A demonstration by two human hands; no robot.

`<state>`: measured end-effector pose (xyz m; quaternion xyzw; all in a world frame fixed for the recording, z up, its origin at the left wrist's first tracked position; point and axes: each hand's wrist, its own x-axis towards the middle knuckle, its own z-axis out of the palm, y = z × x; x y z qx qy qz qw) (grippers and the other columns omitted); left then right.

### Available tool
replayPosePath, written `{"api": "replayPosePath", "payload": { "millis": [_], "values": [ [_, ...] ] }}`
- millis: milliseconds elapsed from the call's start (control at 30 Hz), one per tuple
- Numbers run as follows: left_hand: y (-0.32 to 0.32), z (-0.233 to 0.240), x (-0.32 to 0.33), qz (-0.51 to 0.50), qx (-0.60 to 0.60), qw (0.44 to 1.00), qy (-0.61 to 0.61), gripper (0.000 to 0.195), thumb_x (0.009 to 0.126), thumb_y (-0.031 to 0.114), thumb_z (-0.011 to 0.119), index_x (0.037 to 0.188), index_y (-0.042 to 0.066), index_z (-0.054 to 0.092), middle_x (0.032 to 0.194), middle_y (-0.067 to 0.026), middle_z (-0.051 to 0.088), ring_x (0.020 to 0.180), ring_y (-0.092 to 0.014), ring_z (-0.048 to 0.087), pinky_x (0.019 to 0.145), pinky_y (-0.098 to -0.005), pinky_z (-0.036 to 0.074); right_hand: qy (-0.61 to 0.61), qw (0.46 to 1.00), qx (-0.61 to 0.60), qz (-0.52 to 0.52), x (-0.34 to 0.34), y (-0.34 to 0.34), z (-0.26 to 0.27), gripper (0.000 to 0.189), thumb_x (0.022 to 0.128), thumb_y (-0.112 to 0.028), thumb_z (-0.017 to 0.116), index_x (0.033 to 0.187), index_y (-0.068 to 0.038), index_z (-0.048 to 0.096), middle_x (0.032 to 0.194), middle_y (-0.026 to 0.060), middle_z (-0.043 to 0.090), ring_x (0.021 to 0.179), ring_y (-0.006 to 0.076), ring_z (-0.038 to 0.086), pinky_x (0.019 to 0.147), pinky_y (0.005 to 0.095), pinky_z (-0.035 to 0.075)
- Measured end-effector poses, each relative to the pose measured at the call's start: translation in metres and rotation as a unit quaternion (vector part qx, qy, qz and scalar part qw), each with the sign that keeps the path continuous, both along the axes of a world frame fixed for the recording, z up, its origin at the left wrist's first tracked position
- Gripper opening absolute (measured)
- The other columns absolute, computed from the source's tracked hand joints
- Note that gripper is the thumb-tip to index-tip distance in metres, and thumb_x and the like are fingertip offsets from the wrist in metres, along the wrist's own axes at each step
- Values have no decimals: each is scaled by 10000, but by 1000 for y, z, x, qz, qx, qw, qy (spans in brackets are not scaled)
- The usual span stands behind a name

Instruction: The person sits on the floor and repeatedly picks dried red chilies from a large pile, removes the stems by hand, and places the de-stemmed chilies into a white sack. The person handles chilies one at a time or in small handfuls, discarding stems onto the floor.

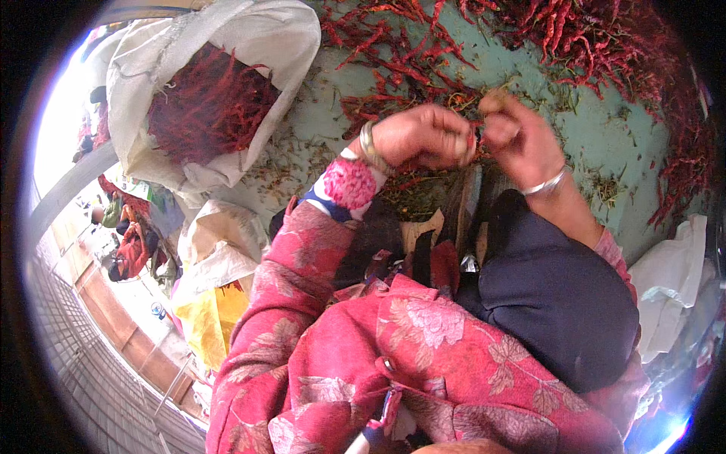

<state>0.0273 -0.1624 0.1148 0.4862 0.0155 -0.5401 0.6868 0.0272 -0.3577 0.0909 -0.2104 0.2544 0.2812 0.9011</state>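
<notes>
My left hand (428, 136), a bangle at its wrist, is curled with bent fingers close above a loose pile of dried red chili peppers (391, 68). Facing it, my right hand (524, 136) is blurred, its thumb and fingers bent near the left fingertips. A small bit of red shows at the left fingertips, but whether it is a chili held there cannot be told. Below the hands lies a heap of stems and chili scraps (420, 196). More dried red chilies (595, 45) spread over the green surface at the upper right.
An open white woven sack (289, 74) holding dried red chilies stands at the upper left. Below it are a whitish sack and a yellow bag (210, 318). Another white sack (669, 272) lies at the right. People (133, 249) sit farther off at the left, beyond a pale curved bar (74, 181).
</notes>
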Motion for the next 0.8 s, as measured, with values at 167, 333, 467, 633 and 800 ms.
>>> {"api": "replayPosePath", "payload": {
  "millis": [167,333,467,633,800],
  "values": [
    [11,-7,-5,-71,-30,997,27,183,844,178,566,915,15,612,773,27,573,664,-43,487,588,-192,399,-98,994,-45,-16,27,-24,-16,113,893,-131,512,916,-26,545,759,30,533,553,75,412,504,200,365],
    [42,-74,41,-52,341,806,-480,251,810,190,575,1034,77,591,882,-80,607,764,-179,593,675,-313,485,-85,973,-161,144,23,-19,-31,128,897,-181,532,907,-56,559,761,5,575,581,48,479,490,181,367],
    [51,-107,55,-120,387,658,-634,264,779,203,602,1020,96,597,999,-133,591,821,-309,591,685,-391,492,-74,973,-156,150,21,-20,-38,127,871,-193,579,905,-71,575,754,8,596,570,50,505,501,179,392],
    [40,-90,62,-191,441,625,-615,261,767,210,614,1000,93,601,1017,-144,581,858,-333,588,712,-398,489,-102,948,-254,164,15,-22,-39,152,876,-208,571,924,-64,572,739,-15,569,577,40,479,504,181,374],
    [21,-50,40,-40,304,775,-552,231,780,186,601,961,43,606,929,-164,617,861,-328,600,726,-360,487,-168,892,-377,186,1,-4,-30,275,833,-253,621,982,-22,612,748,-12,587,602,61,515,543,200,413]
  ]
}}
